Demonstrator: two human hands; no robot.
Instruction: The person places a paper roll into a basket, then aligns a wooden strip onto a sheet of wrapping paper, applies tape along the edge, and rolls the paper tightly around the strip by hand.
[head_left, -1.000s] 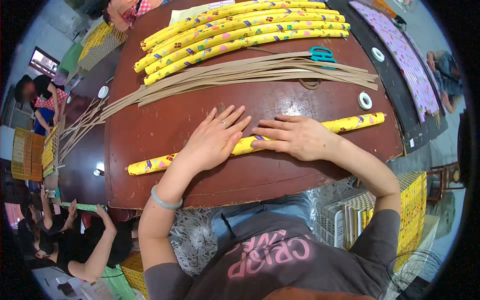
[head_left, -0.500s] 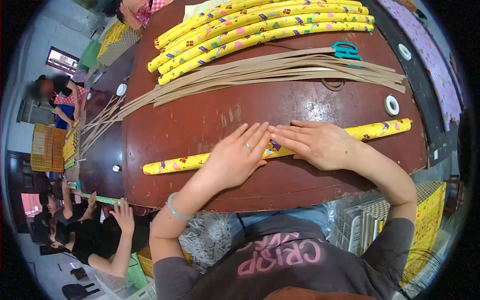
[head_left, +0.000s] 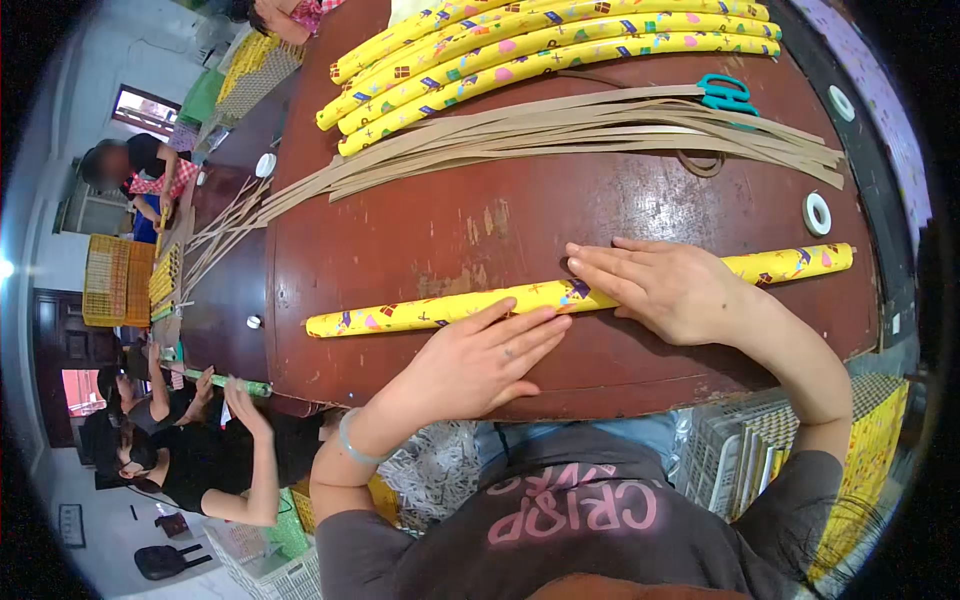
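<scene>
A long thin roll of yellow patterned wrapping paper [head_left: 400,314] lies across the brown table [head_left: 390,235] in front of me. My right hand [head_left: 665,290] rests flat over the roll right of its middle, fingers stretched out and pointing left. On the near side of the roll, my left hand [head_left: 485,360] is open with straight fingers, its index finger at the roll's near edge. Whether that finger presses on the paper I cannot tell. Beyond the roll lies a bundle of brown paper strips [head_left: 480,145], with teal-handled scissors [head_left: 728,92] at its right part.
Several finished yellow rolls [head_left: 560,50] lie at the table's far side. A white tape roll [head_left: 817,213] sits near the right edge. Co-workers stand at the left, one with a raised hand [head_left: 245,408]. A crate [head_left: 715,470] with yellow rolls stands at my lower right.
My left hand has drawn back toward me, off the top of the roll and apart from the right hand. My right hand stays on the roll. The whole view has shifted slightly.
</scene>
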